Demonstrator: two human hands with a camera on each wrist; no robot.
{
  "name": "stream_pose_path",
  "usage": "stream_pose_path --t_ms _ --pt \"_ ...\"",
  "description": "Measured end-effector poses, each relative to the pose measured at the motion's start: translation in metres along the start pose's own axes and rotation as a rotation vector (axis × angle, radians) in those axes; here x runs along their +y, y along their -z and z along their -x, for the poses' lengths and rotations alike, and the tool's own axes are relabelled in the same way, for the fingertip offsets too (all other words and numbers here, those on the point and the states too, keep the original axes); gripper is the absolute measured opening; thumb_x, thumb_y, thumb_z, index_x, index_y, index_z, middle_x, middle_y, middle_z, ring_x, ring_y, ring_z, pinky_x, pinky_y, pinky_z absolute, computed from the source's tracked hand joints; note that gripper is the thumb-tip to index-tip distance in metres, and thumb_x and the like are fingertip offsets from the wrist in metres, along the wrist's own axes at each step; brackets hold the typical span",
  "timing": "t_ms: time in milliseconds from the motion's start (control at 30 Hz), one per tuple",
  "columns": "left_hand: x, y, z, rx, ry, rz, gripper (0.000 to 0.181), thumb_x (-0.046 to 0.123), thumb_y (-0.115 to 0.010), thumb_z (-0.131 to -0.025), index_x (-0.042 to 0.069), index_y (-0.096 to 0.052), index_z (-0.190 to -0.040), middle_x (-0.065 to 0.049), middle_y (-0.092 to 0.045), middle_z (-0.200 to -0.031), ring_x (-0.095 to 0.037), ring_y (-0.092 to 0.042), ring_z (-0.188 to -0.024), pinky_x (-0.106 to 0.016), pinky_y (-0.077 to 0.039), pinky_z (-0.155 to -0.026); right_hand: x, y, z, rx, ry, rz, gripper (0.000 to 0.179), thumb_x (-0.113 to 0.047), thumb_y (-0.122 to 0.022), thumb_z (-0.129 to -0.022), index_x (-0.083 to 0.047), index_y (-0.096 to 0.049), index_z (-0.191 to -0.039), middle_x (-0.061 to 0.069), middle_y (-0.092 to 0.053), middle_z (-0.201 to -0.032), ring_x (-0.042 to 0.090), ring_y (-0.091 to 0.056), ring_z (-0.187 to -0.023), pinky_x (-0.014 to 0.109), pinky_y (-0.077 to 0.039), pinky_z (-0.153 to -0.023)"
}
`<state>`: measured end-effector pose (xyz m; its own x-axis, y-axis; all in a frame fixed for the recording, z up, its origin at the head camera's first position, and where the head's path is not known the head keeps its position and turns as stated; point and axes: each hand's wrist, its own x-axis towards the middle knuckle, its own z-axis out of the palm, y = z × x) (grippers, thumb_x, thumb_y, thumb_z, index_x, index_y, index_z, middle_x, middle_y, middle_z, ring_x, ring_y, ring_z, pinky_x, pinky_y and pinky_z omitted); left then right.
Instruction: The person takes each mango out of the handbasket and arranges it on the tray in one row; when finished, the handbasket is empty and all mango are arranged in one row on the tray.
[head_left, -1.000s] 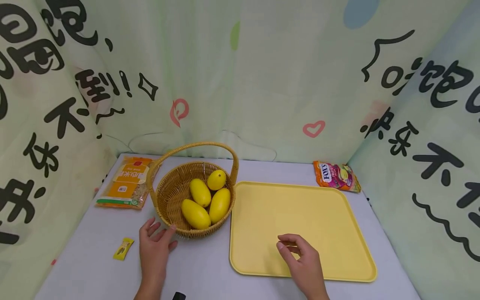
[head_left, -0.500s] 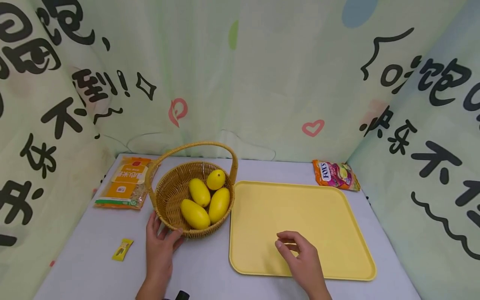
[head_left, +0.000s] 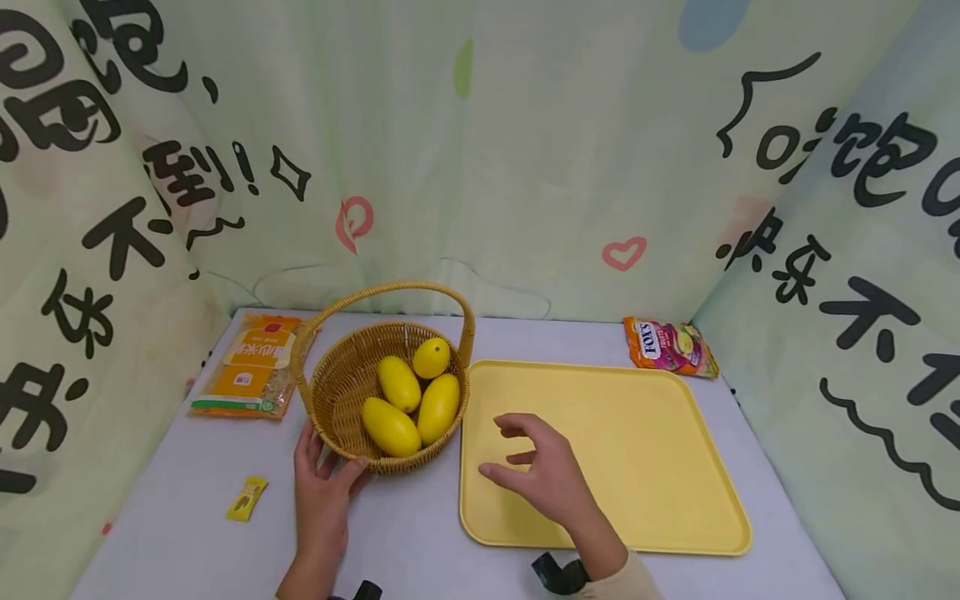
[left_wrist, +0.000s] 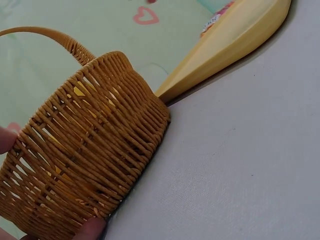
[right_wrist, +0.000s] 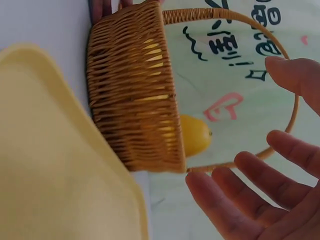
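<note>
A wicker basket (head_left: 337,400) with a tall arched handle stands on the table, left of the middle. Several smooth yellow fruits (head_left: 391,427), longish and mango-like, lie inside; one yellow fruit (right_wrist: 194,135) peeks over the rim in the right wrist view. My left hand (head_left: 322,496) holds the basket at its near left side, thumb on the rim and fingers against the outer wall. Over the left part of a yellow tray (head_left: 645,467) hovers my right hand (head_left: 543,467), thumb and fingers spread apart, nothing between them, pointing toward the basket.
An orange food bag (head_left: 251,367) lies behind and left of the basket. Nearer on the left is a small yellow packet (head_left: 247,498). A Fox's candy bag (head_left: 670,347) rests beyond the tray. Printed curtains (head_left: 525,167) enclose the back and sides.
My left hand has moved right and forward onto the basket's side. My right hand has shifted left and forward across the tray, its thumb and fingers spreading wider.
</note>
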<state>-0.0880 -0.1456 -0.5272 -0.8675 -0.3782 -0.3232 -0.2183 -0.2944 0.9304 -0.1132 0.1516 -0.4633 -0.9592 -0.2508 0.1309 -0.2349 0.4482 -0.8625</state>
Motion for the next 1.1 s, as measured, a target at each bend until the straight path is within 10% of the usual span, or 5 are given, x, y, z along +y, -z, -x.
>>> stream_pose_path --t_ms 300,500,1100 --pt "-0.001 -0.004 -0.001 0.013 0.000 -0.004 0.108 -0.003 -0.069 -0.095 0.047 -0.007 -0.168 0.003 -0.008 -0.180 -0.032 -0.028 -0.159 -0.035 -0.062 -0.104 -0.040 -0.032 -0.059 -0.160 0.193 0.166 0.060 -0.025 -0.089 -0.085 -0.006 -0.065 -0.137 0.014 -0.067 -0.136 0.033 -0.066 -0.116 0.048 -0.066 -0.093" --pt "-0.003 -0.003 -0.003 0.006 0.021 -0.008 0.109 -0.001 -0.071 -0.096 0.050 -0.006 -0.167 0.005 -0.006 -0.180 -0.031 -0.026 -0.161 -0.040 -0.059 -0.108 -0.053 -0.056 -0.086 -0.266 0.181 0.229 0.066 -0.030 -0.090 -0.083 -0.006 -0.065 -0.139 0.012 -0.068 -0.138 0.035 -0.066 -0.118 0.047 -0.061 -0.101" --pt "-0.004 0.003 -0.005 0.000 0.023 -0.010 0.108 0.000 -0.071 -0.097 0.050 -0.006 -0.168 0.006 -0.006 -0.180 -0.031 -0.027 -0.161 -0.035 -0.060 -0.105 -0.054 -0.111 -0.106 -0.418 0.216 0.566 0.055 -0.027 -0.086 -0.084 -0.018 -0.070 -0.136 0.005 -0.069 -0.134 0.020 -0.062 -0.114 0.025 -0.058 -0.091"
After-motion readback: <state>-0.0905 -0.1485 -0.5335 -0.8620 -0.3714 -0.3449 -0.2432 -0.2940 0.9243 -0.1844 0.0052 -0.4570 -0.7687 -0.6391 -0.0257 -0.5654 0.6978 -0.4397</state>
